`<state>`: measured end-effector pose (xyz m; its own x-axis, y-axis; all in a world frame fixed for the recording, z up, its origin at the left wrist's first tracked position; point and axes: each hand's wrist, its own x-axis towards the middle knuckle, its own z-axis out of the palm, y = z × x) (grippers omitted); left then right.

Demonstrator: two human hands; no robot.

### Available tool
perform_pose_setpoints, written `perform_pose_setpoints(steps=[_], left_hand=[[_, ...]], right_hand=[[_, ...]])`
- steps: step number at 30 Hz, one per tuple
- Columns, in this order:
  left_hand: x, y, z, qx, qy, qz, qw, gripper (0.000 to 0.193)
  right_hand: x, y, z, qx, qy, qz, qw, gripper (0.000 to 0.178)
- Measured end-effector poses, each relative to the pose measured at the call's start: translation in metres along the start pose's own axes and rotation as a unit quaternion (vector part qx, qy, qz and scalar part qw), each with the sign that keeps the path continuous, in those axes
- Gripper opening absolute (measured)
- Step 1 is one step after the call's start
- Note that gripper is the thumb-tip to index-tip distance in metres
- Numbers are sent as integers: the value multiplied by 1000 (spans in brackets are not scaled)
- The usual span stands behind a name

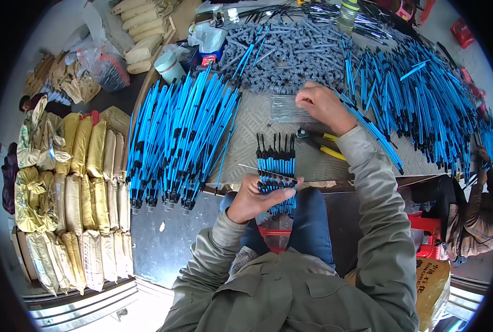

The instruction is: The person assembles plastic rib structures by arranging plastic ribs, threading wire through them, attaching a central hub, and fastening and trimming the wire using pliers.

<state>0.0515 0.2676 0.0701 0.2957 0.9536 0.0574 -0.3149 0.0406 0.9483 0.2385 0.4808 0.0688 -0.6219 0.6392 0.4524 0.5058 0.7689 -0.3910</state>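
Note:
My left hand (250,200) is closed around a bundle of blue rods with black ends (275,165), held upright over the table's near edge. A thin pale strip sticks out sideways from the bundle at my fingers. My right hand (325,108) is raised further off to the right, its fingers curled and pressed together. Whatever it grips, if anything, is too small to make out. Just left of and below that hand lies a flat bunch of thin, clear wire-like strips (293,112). Pliers with yellow handles (325,145) rest on the table between the bundle and my right forearm.
Blue rods (180,127) are piled at the left, with another large pile (412,99) at the right. Grey plastic fittings (290,52) heap up behind. A lidded cup (169,67) stands at the back left. Packed sacks (75,199) fill the far left. Another person (481,221) sits at right.

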Motion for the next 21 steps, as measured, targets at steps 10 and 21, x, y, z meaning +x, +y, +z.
perform_pose_setpoints(steps=[10,21], left_hand=[[6,0,-1,1,7,5,1000,17],[12,1,4,12,-6,11,1000,20]], right_hand=[[-70,-120,-51,151,111,17,982,11],[-73,-120,-56,41,125,3,991,21]])
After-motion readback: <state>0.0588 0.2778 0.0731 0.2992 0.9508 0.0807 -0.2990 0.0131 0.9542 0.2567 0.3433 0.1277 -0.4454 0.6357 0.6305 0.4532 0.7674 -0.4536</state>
